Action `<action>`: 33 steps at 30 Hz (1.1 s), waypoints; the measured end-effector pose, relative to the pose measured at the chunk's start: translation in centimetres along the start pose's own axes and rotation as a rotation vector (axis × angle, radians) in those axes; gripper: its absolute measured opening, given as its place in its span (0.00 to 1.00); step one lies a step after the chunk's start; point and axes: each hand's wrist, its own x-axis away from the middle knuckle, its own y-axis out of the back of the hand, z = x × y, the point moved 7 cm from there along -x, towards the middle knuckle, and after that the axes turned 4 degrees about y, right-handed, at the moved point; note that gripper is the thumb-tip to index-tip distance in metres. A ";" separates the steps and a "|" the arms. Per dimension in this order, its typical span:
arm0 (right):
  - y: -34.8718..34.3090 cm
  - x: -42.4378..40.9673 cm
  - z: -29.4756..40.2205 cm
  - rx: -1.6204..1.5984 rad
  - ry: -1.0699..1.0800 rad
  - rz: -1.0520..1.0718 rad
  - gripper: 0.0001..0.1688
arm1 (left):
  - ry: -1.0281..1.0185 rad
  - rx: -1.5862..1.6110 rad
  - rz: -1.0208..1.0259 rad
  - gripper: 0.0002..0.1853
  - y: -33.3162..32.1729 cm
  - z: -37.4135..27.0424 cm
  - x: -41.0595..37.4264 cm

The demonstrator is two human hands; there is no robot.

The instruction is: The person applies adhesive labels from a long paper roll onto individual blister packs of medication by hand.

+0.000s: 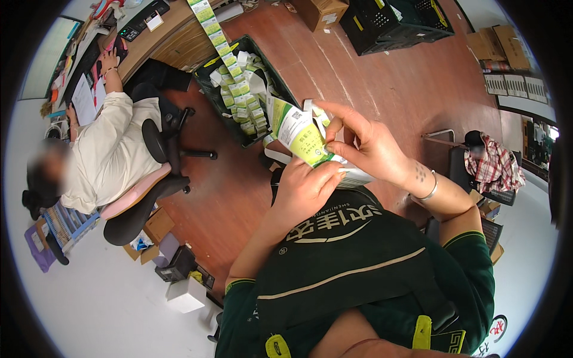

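Observation:
A strip of green and white printed labels (301,136) is between my hands, in front of my dark apron (349,232). My left hand (309,183) grips the lower end of the strip near the apron. The thumb and forefinger of my right hand (353,138) pinch the strip's right edge, with the other fingers curled. Beyond my hands, a dark plastic crate (280,85) holds a heap of folded label strips (241,100). Another long label strip (215,33) runs from the desk down into this crate.
At the left a person (121,129) sits on a wheeled office chair (154,197) at a desk (156,31). Dark crates (385,31) and a cardboard box (315,13) stand on the floor farther off. A chair at the right bears a plaid shirt (492,163).

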 end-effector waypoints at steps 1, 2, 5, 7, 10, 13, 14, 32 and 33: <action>0.5 -0.1 -0.4 -0.036 -0.033 -0.067 0.39 | -0.010 -0.040 -0.007 0.07 0.0 0.0 0.0; 1.3 -0.4 -1.0 -0.072 -0.066 -0.133 0.37 | -0.003 -0.068 -0.015 0.07 0.1 0.1 0.0; 0.3 -0.8 -5.0 -0.542 -0.255 0.036 0.20 | 0.034 -0.055 0.017 0.07 -0.3 0.4 0.5; -1.6 0.2 -6.2 -0.622 -0.499 0.294 0.14 | 0.076 0.043 0.100 0.07 -0.3 1.1 0.7; -0.1 0.7 -6.2 -0.625 -0.211 0.142 0.09 | 0.161 0.556 0.152 0.06 -0.3 3.0 1.1; -0.9 1.9 -3.2 -0.066 0.005 0.526 0.06 | 0.475 0.965 0.183 0.05 -0.7 4.5 2.1; -0.6 2.2 -3.8 -0.011 0.057 0.473 0.10 | 0.441 0.890 0.150 0.06 -0.6 3.9 1.7; -0.8 -0.3 -6.6 -0.573 -0.468 0.147 0.17 | 0.046 0.017 0.133 0.08 -0.1 0.9 0.5; -2.2 0.6 -7.1 -0.701 -0.657 0.321 0.15 | 0.072 0.128 0.151 0.09 0.0 1.5 0.7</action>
